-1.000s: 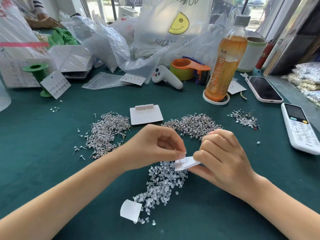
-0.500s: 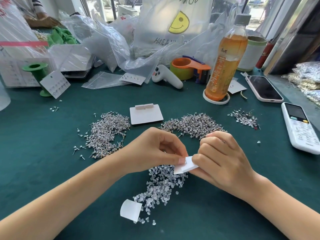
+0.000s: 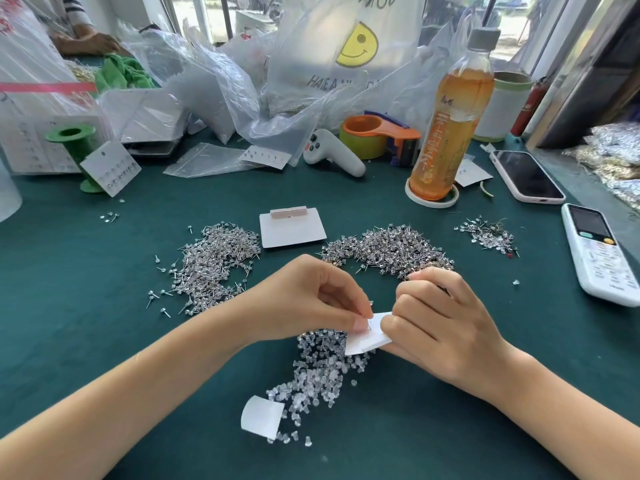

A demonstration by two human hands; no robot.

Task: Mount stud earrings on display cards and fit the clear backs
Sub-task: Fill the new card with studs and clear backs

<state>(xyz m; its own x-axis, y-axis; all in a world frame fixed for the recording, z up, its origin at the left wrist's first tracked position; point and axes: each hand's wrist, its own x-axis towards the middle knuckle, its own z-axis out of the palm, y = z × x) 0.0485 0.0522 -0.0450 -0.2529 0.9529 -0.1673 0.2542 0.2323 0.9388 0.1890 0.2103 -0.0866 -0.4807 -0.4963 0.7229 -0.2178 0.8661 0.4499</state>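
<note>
My right hand (image 3: 440,327) grips a small white display card (image 3: 367,336) over the pile of clear backs (image 3: 318,372). My left hand (image 3: 311,299) pinches something tiny at the card's left edge, where a thin stud post shows; what sits between the fingertips is too small to tell. Two heaps of silver stud earrings lie on the green table, a left stud heap (image 3: 214,265) and a right stud heap (image 3: 391,247). A stack of blank cards (image 3: 292,230) lies between them. Another loose white card (image 3: 261,415) rests near the front.
A tea bottle (image 3: 450,123) on a coaster, a tape dispenser (image 3: 377,135), a grey controller (image 3: 332,155), a phone (image 3: 526,176) and a white remote (image 3: 602,254) stand around. Plastic bags (image 3: 242,84) crowd the back. A filled card (image 3: 110,168) leans on a green spool.
Both hands shifted slightly down with the card. The left fingertips came onto the card's left edge.
</note>
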